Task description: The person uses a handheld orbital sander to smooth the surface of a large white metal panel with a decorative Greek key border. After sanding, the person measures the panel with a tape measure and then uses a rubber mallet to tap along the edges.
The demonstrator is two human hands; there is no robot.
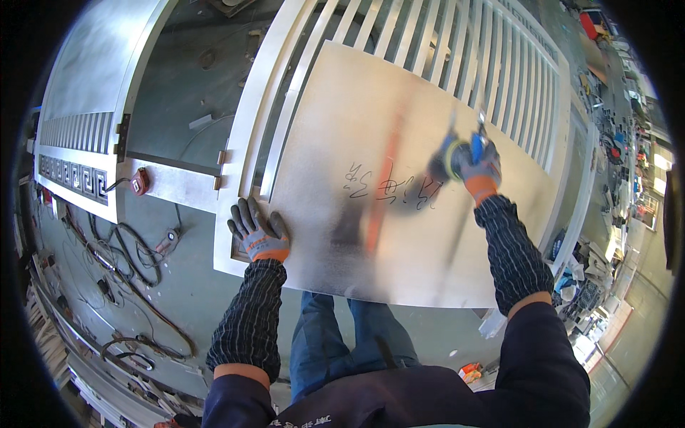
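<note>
My right hand (pixel 484 173), in a grey and orange work glove, is wrapped round a round blue-and-black power sander (pixel 449 158) with a yellow-green ring. Motion smears the tool a little. It sits on a large brushed metal sheet (pixel 321 143) that bears dark handwritten marks (pixel 385 187). My gloved left hand (pixel 258 230) lies flat with fingers out at the sheet's lower left edge, reaching onto the white metal frame (pixel 227 246) beneath.
White slats (pixel 428 43) run out beyond the sheet's far edge. A red tape measure (pixel 140 182) rests on a crossbar at left. Cables and hoses (pixel 135 285) trail over the floor (pixel 207 307). Another white panel (pixel 100 57) stands at far left.
</note>
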